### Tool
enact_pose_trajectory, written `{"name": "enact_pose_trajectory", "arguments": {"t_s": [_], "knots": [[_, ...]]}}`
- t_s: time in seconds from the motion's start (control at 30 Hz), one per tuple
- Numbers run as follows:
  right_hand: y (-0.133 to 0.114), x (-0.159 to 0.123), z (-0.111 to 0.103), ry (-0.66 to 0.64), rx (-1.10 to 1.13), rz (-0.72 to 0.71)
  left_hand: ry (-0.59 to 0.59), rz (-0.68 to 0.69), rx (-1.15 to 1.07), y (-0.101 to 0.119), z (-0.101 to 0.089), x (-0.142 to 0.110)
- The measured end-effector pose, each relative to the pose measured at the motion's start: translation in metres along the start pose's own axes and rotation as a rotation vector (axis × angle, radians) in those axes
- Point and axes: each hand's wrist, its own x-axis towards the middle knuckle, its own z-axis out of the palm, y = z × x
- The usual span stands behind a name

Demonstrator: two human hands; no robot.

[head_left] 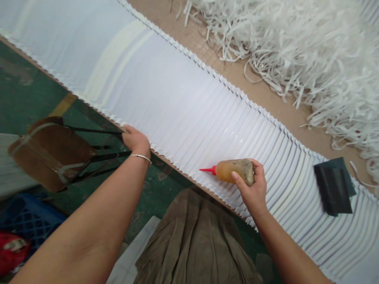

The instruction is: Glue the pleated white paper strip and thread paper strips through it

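Observation:
Overlapping white sheets [177,90] lie fanned out in a long row across the table, their edges stepped like shingles. My right hand [254,185] is wrapped round a glue bottle [231,170] with amber contents and a dirty base. The bottle lies nearly level above the sheets, its red nozzle [209,170] pointing left toward their near edge. Whether the tip touches the paper I cannot tell. At the table's near edge rests my left hand [136,140], beside the ends of the sheets; its fingertips are partly hidden. Wet, shiny streaks show on the sheets beyond the bottle.
A heap of white paper strips [296,47] covers the far side of the brown table [233,73]. Dark square pieces [334,187] lie on the sheets at right. Left of me stand a brown-seated chair [53,154] and a blue crate [32,221] on the green floor.

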Motion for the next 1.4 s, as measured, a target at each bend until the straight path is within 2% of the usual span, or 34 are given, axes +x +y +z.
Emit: {"name": "enact_pose_trajectory", "arguments": {"t_s": [0.13,0.2,0.27,0.33,0.4,0.43,0.53,0.6,0.73,0.87,1.03,1.2,1.4], "knots": [[0.0,0.001,-0.006,0.001,-0.011,-0.289,-0.011,0.0,0.02,0.001,-0.001,0.0],[-0.003,0.012,-0.013,0.002,0.06,-0.453,-0.014,0.002,0.029,0.002,-0.002,-0.001],[-0.008,0.033,-0.021,0.068,0.115,-0.531,-0.01,0.001,0.035,0.002,-0.003,-0.002],[-0.015,0.064,-0.029,0.228,0.131,-0.483,-0.002,-0.001,0.042,0.003,-0.004,-0.003],[-0.021,0.103,-0.036,0.383,0.208,-0.362,-0.003,-0.008,0.054,0.004,-0.005,-0.003],[-0.024,0.124,-0.037,0.421,0.287,-0.295,-0.005,-0.011,0.061,0.004,-0.005,-0.003],[-0.029,0.181,-0.037,0.386,0.529,-0.112,-0.012,-0.017,0.08,0.005,-0.006,-0.002],[-0.03,0.21,-0.033,0.346,0.6,-0.036,-0.005,-0.018,0.09,0.005,-0.007,-0.002],[-0.028,0.242,-0.024,0.317,0.63,0.007,0.0,-0.02,0.094,0.008,-0.008,-0.004],[-0.022,0.25,-0.016,0.299,0.591,0.011,-0.004,-0.028,0.095,0.009,-0.01,-0.005],[-0.02,0.242,-0.013,0.27,0.546,-0.019,-0.003,-0.022,0.115,0.008,-0.01,-0.005],[-0.024,0.214,-0.011,0.215,0.545,-0.009,-0.003,0.001,0.105,0.005,-0.008,-0.003],[-0.026,0.164,-0.007,0.159,0.538,0.06,-0.031,-0.015,0.082,0.007,-0.01,-0.005]]}}
